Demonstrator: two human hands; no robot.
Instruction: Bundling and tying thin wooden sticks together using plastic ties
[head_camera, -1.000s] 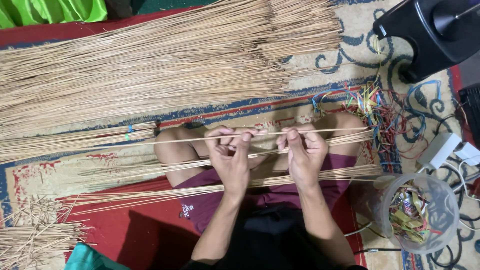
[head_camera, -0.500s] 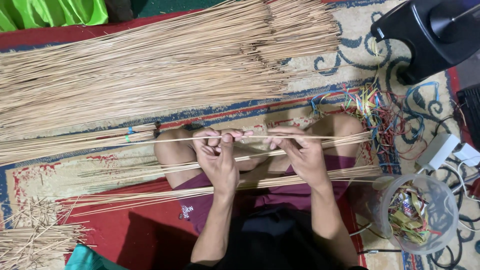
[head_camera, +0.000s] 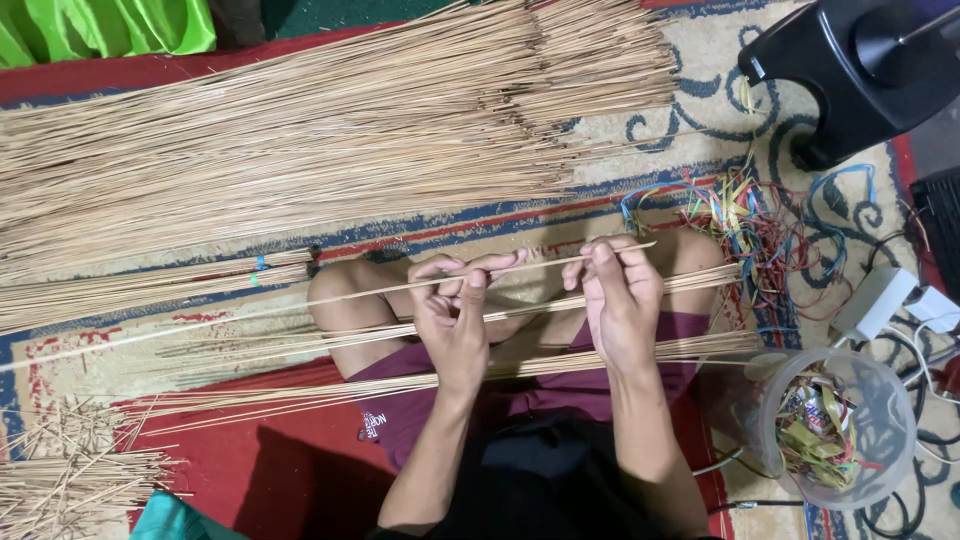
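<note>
— Straw-coloured sticks everywhere. What lies at the far left of the frame?

— At lower left, a loose tangle of short stick offcuts (head_camera: 60, 480) on the red part of the rug (head_camera: 250, 480). Above it, at mid left, a tied bundle of long sticks (head_camera: 150, 285) with a small blue band. Across the whole upper half spreads the big heap of long sticks (head_camera: 330, 140), and a green cloth (head_camera: 100, 25) shows in the upper left corner.

— And the hands?

— At centre, over crossed bare legs, the left hand (head_camera: 455, 315) has its fingertips pinched together on one thin stick (head_camera: 360, 292). That stick runs from the far left edge, rising slightly, through the left pinch and on to the right hand (head_camera: 620, 300), whose thumb and fingers are also closed on it near its right end. Most of its length hangs out left of the left hand; only a short stretch spans between the two grips.

— Anything under them?

— More long sticks (head_camera: 560, 365) lie across the lap, below both hands.

— And to the right?

— A tangle of coloured wire ties (head_camera: 760, 225) at mid right, a black plastic stand (head_camera: 860, 70) in the upper right corner, and a clear plastic tub (head_camera: 880, 400) of coloured scraps at lower right.
</note>
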